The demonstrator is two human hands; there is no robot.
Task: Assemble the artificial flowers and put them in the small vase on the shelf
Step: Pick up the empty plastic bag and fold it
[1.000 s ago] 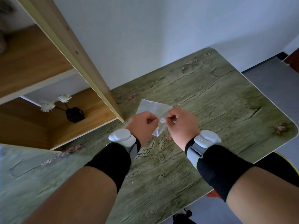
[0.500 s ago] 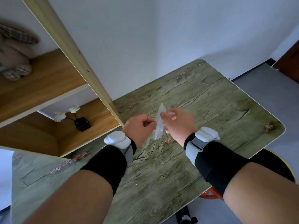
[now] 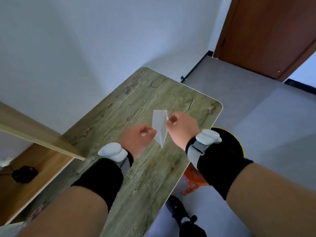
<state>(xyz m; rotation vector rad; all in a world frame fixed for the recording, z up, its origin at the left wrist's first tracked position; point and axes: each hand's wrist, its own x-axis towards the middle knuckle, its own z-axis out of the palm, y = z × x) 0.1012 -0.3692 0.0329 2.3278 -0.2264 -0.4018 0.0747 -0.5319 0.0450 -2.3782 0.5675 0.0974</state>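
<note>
A small clear plastic bag [image 3: 159,127] hangs above the green wood-grain table [image 3: 143,177]. My right hand [image 3: 182,130] pinches it at its upper right edge. My left hand [image 3: 136,140] is a closed fist just left of the bag, knuckles next to its lower edge; anything inside the fist is hidden. The small black vase [image 3: 24,173] stands on the lower wooden shelf [image 3: 42,168] at the far left, blurred, with a white flower [image 3: 5,162] showing at the frame's edge.
A slanted shelf board [image 3: 39,139] crosses above the vase. Past the table's right edge lie grey floor [image 3: 248,108], an orange stool [image 3: 195,180] with a black-and-yellow seat, and a brown door [image 3: 273,35]. A dark shoe [image 3: 181,218] is below.
The view has swung right and up, so the shelf slid to the left edge and the door appeared. The bag moved right and now hangs from my right hand; my left hand has drawn away into a fist.
</note>
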